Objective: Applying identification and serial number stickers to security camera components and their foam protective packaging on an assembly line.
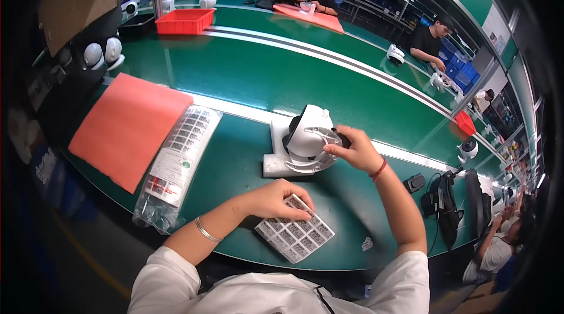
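My left hand (pixel 281 199) is closed on a stack of label sheets (pixel 296 230), thumb on top. The sheets carry rows of grey printed stickers and tilt over the near edge of the green workbench. My right hand (pixel 356 150) grips the right side of a white security camera (pixel 311 137), thumb against its ribbed underside. The camera has a rounded white housing and a dark front turned to the left. It rests on or against a white block-like stand (pixel 278 164); the exact contact is hidden.
A salmon foam sheet (pixel 132 129) and a plastic-wrapped pack of labels (pixel 182 158) lie left. At right are a black device with cables (pixel 443 202) and a small black box (pixel 414 183). A red tray (pixel 185 21) stands across the green conveyor (pixel 235 73), where co-workers sit.
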### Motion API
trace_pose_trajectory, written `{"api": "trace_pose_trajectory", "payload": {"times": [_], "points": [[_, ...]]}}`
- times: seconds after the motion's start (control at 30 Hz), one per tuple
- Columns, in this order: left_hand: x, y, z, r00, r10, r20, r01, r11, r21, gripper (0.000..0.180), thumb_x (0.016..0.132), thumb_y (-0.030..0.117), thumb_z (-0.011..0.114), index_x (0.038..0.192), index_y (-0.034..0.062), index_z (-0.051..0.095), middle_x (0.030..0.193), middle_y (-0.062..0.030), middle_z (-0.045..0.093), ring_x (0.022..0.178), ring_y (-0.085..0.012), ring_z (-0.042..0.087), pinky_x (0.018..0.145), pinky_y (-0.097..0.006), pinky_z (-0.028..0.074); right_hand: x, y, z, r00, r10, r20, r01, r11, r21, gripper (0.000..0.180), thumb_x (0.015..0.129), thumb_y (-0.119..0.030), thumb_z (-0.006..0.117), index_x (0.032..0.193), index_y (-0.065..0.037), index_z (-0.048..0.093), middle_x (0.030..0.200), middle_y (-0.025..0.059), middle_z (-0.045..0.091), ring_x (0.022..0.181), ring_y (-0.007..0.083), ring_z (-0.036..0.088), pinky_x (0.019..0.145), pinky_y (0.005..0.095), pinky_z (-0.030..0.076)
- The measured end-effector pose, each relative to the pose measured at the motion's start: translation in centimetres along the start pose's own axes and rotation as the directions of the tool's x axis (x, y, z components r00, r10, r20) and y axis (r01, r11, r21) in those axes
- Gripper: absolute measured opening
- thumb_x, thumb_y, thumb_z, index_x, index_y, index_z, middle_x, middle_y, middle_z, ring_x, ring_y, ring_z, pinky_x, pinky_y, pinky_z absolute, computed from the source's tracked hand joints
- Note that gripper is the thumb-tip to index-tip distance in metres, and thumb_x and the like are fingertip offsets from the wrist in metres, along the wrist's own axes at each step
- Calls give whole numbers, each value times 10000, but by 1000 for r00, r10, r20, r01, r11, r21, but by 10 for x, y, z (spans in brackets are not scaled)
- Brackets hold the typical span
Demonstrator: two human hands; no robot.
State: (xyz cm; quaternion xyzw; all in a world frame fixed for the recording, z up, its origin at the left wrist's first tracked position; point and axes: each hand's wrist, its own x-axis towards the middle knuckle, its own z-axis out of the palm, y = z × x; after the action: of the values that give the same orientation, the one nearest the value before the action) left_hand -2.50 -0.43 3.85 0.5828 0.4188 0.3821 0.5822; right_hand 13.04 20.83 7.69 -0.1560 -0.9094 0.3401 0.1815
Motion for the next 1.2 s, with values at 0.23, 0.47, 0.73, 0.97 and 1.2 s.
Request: {"api": "trace_pose_trajectory", "payload": {"times": [0.23,0.47,0.73,0.97,1.2], "points": [[-7,9,-2,938,172,-301,-160,985,66,150,838,119,725,942,13,699,896,-26,689,840,-63,622,739,-220,505,-29,-21,16,865,10,-502,-8,1000,5,387,744,-205,808,1061,-80,624,654,-24,513,500,50,370,454,229,307],[-2,3,2,784,285,-551,-221,958,181,132,829,89,722,929,9,689,873,-23,688,817,-67,621,722,-218,498,-50,-66,19,922,-309,-232,328,944,46,148,732,-137,788,819,-58,698,679,25,615,515,95,544,455,238,370],[0,5,10,721,281,-633,-395,918,-42,132,824,66,734,927,-4,690,878,-24,682,807,-78,616,735,-221,496,-57,-63,37,916,-359,-180,353,933,-68,109,751,-57,767,764,-36,661,626,60,580,506,184,548,452,291,389],[-2,-1,10,754,245,-610,-307,952,3,103,857,45,701,934,-23,692,893,-48,690,814,-78,621,722,-211,500,-59,-69,33,942,-225,-249,242,970,39,46,780,2,701,780,-28,665,618,82,577,580,183,555,511,302,409],[-6,7,-2,587,417,-693,-382,898,217,71,858,-3,667,927,-15,677,880,-43,684,787,-59,599,690,-199,478,-60,-64,-15,665,-265,-698,209,964,-166,594,998,-401,242,767,2,613,757,76,515,737,172,479,695,296,378]]}}
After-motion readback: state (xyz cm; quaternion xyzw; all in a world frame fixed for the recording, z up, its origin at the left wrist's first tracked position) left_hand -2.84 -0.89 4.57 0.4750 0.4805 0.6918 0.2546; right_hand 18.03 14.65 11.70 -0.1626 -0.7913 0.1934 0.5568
